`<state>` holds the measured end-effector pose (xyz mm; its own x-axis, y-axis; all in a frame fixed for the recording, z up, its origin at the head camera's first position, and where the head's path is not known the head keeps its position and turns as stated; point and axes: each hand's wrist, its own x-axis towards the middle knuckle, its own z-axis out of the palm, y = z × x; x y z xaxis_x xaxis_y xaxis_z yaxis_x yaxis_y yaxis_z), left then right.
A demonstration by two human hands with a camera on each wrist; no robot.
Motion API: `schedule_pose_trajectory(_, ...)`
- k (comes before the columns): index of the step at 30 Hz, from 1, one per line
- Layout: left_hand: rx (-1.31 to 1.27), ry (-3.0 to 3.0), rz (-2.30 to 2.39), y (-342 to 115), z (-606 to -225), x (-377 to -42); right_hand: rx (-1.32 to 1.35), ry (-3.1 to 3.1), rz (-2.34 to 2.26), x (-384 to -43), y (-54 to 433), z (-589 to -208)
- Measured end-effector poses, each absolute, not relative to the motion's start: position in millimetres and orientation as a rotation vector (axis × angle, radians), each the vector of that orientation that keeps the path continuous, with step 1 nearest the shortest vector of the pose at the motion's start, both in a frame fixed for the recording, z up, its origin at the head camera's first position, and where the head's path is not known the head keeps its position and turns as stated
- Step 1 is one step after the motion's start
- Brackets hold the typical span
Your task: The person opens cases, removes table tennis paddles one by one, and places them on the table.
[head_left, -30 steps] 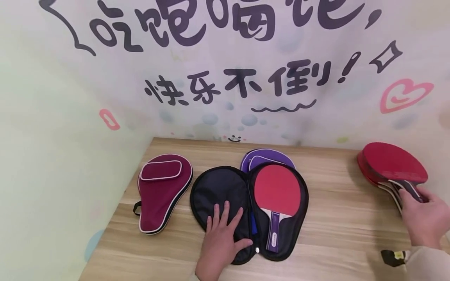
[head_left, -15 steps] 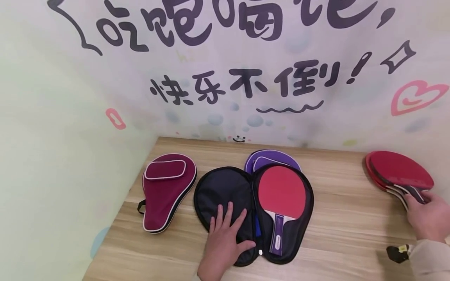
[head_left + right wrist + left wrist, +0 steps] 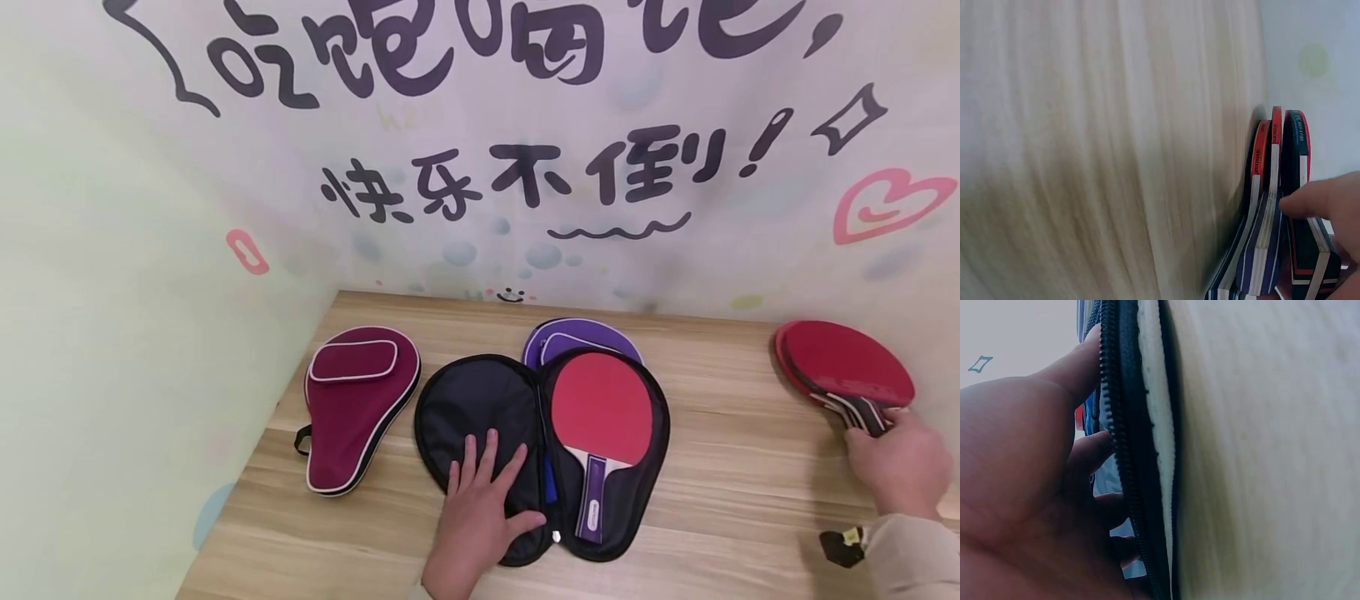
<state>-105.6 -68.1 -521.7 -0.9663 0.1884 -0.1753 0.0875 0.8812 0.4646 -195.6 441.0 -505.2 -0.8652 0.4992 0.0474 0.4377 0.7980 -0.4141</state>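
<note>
My left hand (image 3: 480,521) lies with spread fingers on the black inner flap of an opened paddle case (image 3: 472,408). In the case's other half rests a red table tennis paddle (image 3: 602,408) with a purple handle. Over at the right, my right hand (image 3: 900,458) grips the handle of a red-faced table tennis paddle (image 3: 847,358). More paddles (image 3: 1260,240) are stacked beneath it, edge-on in the right wrist view, with the thumb (image 3: 1307,199) on the held one. The left wrist view shows the left fingers behind the case's zipper edge (image 3: 1125,456).
A closed maroon paddle case (image 3: 348,417) lies to the left on the wooden table (image 3: 735,467). Behind the opened case, a purple case (image 3: 585,332) is partly covered. A printed wall (image 3: 450,275) bounds the table at the back.
The right hand has shifted slightly left with its paddle, which sits closer over the stack. The left hand stays on the flap. The head view turned slightly earlier.
</note>
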Motion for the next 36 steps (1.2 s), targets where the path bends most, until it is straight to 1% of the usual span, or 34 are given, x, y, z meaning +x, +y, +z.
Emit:
schedule_pose_trajectory(4, 0.208, 2.825, 0.700, -68.1, -521.3, -105.6, -0.894, -2.835, 0.592, -192.9, 425.3, -499.7)
schedule_pose_trajectory(6, 0.205, 2.825, 0.703, -68.6, -521.6, -105.5, -0.885, -2.792, 0.584, -192.3, 412.1, -495.8)
schedule_pose_trajectory(10, 0.202, 2.834, 0.699, -69.4, -523.0, -104.9, -0.551, -2.733, 0.595, -189.0, 378.4, -494.7)
schedule_pose_trajectory(13, 0.204, 2.836, 0.705, -69.9, -524.3, -104.5, -0.276, -2.778, 0.741, -180.9, 338.9, -497.9)
schedule_pose_trajectory(17, 0.214, 2.827, 0.720, -68.9, -524.4, -104.9, -0.064, -2.848, 0.952, -160.8, 276.6, -500.5)
schedule_pose_trajectory(20, 0.211, 2.818, 0.727, -68.0, -523.9, -105.2, 0.033, -2.913, 1.016, -145.1, 237.2, -498.9)
schedule_pose_trajectory(23, 0.206, 2.815, 0.725, -68.0, -523.5, -105.7, 0.053, -3.041, 1.000, -133.3, 206.5, -496.1)
schedule_pose_trajectory(26, 0.208, 2.811, 0.728, -68.6, -522.6, -106.1, 0.034, -3.138, 0.937, -125.6, 186.1, -496.4)
schedule_pose_trajectory(36, 0.228, 2.828, 0.730, -67.1, -524.5, -105.5, 0.015, -3.256, 0.762, -108.4, 156.8, -524.7)
